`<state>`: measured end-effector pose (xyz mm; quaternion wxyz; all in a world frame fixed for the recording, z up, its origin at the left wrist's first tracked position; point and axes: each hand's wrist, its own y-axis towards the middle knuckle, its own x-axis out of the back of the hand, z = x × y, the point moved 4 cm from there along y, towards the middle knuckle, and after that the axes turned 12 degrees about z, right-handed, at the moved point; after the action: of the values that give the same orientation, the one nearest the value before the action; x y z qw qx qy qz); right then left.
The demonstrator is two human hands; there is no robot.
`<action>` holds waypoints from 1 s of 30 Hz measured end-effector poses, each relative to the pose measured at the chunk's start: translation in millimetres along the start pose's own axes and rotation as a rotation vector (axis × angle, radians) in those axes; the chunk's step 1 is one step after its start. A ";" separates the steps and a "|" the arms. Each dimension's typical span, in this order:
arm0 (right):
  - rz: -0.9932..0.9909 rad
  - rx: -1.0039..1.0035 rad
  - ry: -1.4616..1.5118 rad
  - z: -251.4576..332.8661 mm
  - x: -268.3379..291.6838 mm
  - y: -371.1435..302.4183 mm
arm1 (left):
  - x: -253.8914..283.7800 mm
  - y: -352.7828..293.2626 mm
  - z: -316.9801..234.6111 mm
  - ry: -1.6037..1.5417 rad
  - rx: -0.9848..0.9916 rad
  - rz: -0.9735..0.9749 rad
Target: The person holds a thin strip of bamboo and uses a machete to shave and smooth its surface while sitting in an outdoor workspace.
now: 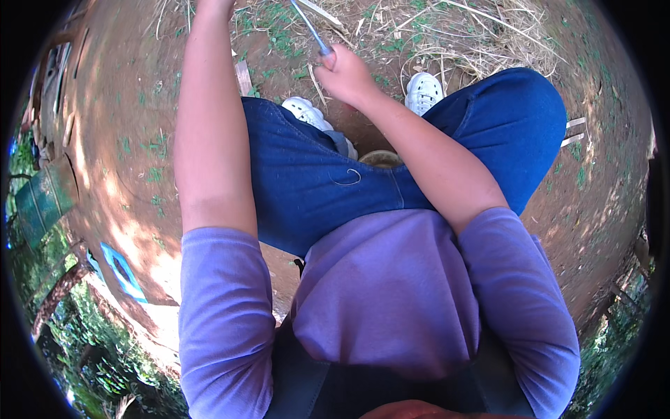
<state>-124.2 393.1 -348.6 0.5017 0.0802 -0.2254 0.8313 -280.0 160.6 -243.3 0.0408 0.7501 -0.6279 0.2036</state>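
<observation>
My right hand (347, 75) is closed around the handle of a knife (311, 29), held out in front of my knees. Its thin blade slants up and to the left, running out of the picture at the top edge. My left arm is stretched straight ahead, and only the wrist side of my left hand (215, 5) shows at the top edge. Its fingers are cut off by the frame, so whatever they hold or touch is hidden. Pale, thin strips and shavings (481, 42) lie scattered on the ground beyond the knife.
White clogs (423, 93) are on my feet, between my spread knees. A round, yellowish rim (380, 159) shows under my legs. One flat wooden piece (243, 77) lies beside my left knee. Farther left are a blue object (122, 272) and a green panel (45, 199).
</observation>
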 end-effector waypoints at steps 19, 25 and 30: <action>0.067 -0.030 0.028 6.8 3.5 3.6 | 8.2 22.0 4.1 0.428 -0.187 -0.191; 0.271 -0.517 0.225 -97.0 6.2 7.4 | 6.5 31.7 12.2 0.399 -0.288 -0.176; 0.183 -0.222 0.061 2.6 2.9 4.1 | 13.2 28.8 9.0 0.372 -0.060 -0.086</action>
<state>-129.4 392.6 -346.6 0.4364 -0.0221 -0.3068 0.8455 -303.6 139.5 -252.4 0.1871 0.7240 -0.5829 0.3179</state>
